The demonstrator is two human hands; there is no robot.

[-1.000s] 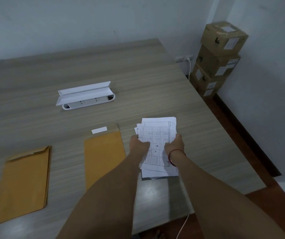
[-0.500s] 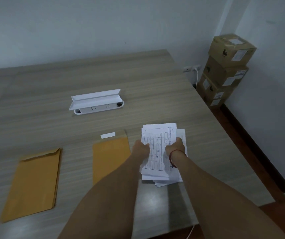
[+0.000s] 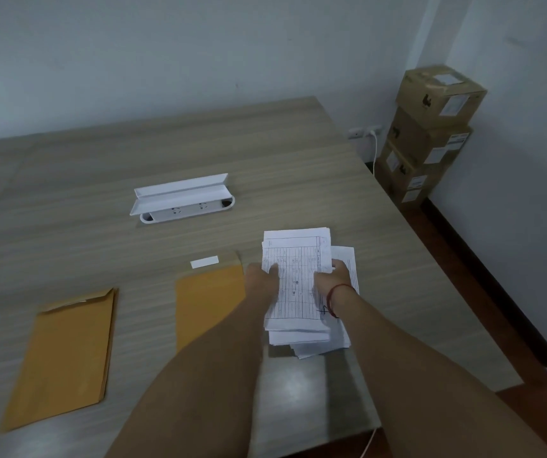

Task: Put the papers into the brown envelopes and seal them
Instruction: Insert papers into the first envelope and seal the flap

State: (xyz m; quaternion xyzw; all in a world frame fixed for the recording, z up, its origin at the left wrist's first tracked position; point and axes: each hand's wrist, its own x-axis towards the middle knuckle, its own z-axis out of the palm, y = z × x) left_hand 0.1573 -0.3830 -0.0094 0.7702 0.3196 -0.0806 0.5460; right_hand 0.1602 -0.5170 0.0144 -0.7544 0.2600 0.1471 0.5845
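**A:** The table [image 3: 298,160] is right under our grip, so we can tap the bundle square on it before it goes anywhere.

**B:** Agreed. The nearer brown envelope [image 3: 207,302] lies just left of our left hand [image 3: 260,280], flap end away from us. We'd do well to turn a short edge of the bundle towards that end and slide it in flat, so no corner catches.

**A:** And the grip? We pinch the stack of papers [image 3: 293,259] by its long sides, the left hand on one and the right hand [image 3: 331,277] on the other. Our thumbs lie over the ruled top sheet. We cannot see the fingers beneath.

**B:** Loose sheets [image 3: 315,347] fan out under the grip and to its right. We judge it best to lift only what we hold and leave those lying.

**A:** Around us: cardboard boxes [image 3: 430,133] stand well off to the right and beyond the table, no trouble. The second brown envelope [image 3: 67,355] lies farther left than the first.

**B:** The white socket box [image 3: 184,203], lid up, sits beyond the grip and to the left, clear of our path. The white strip [image 3: 204,262] at the near envelope's far end could be swept off. Our left forearm hides part of that envelope.
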